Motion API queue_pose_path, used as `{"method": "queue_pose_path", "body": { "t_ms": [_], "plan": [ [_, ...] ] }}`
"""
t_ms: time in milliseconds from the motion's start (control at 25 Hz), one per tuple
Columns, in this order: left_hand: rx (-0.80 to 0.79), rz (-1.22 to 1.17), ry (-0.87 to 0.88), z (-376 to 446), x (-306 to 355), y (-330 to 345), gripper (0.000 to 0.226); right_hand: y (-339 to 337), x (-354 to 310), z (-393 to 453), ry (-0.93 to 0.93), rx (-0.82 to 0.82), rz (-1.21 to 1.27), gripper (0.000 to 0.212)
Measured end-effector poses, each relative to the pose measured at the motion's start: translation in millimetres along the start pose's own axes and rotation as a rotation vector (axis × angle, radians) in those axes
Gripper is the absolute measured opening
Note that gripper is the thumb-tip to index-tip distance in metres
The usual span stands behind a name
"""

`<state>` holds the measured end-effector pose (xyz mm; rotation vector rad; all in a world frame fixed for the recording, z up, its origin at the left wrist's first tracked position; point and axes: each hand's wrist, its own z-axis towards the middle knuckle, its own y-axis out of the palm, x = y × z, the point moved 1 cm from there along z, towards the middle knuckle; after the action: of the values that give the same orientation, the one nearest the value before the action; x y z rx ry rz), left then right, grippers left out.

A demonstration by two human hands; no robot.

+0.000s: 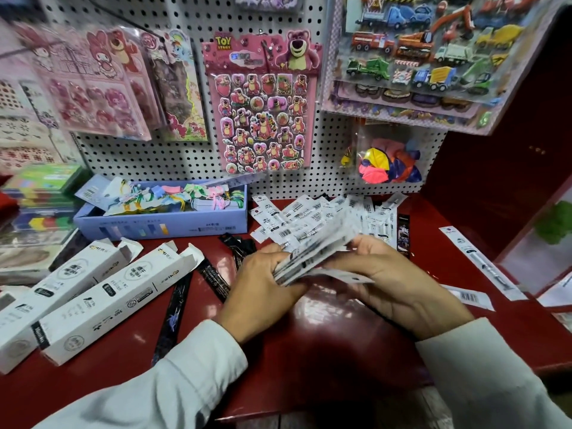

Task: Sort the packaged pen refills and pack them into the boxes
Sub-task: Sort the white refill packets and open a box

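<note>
A fanned bundle of white packaged pen refills [318,246] is held between both hands above the red counter. My left hand [263,283] grips its near left end, and my right hand [396,283] grips it from the right and below. More white refill packs [297,215] lie in a loose heap just behind the bundle. Two long white boxes [58,292] [114,301] lie side by side at the left, their far flaps open. Black refill packs [173,314] lie on the counter between the boxes and my left hand.
A light blue open box [161,224] full of colourful items stands at the back left. Single white refill packs [483,261] lie at the right on the red counter [325,335]. Sticker sheets [263,119] and a balloon bag [387,162] hang on the pegboard behind.
</note>
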<state>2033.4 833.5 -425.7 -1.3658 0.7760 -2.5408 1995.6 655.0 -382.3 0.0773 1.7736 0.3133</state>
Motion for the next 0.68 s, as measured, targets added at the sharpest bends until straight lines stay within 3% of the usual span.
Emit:
{"method": "queue_pose_path", "body": {
  "t_ms": [120, 200, 280, 480, 600, 680],
  "plan": [
    [-0.024, -0.252, -0.138, 0, 1, 0, 0.012, 4, 2, 2, -0.070, -0.007, 0.156, 0.029],
    [-0.111, -0.547, -0.176, 1, 2, 0, 0.016, 3, 4, 4, -0.178, 0.017, 0.085, 0.034],
    [-0.148, -0.669, -0.189, -5, 1, 8, 0.026, 5, 8, 5, -0.242, 0.001, 0.005, 0.046],
    [-0.084, -0.449, -0.282, -13, -16, 26, 0.027, 14, 19, 5, -0.196, -0.060, -0.158, 0.058],
    [-0.249, -0.438, -0.297, -17, -25, 27, 0.019, 16, 23, 7, -0.183, -0.044, -0.195, 0.063],
    [-0.262, -0.413, -0.316, -22, -23, 28, 0.024, 18, 24, 7, -0.167, -0.053, -0.227, 0.052]
  ]
}}
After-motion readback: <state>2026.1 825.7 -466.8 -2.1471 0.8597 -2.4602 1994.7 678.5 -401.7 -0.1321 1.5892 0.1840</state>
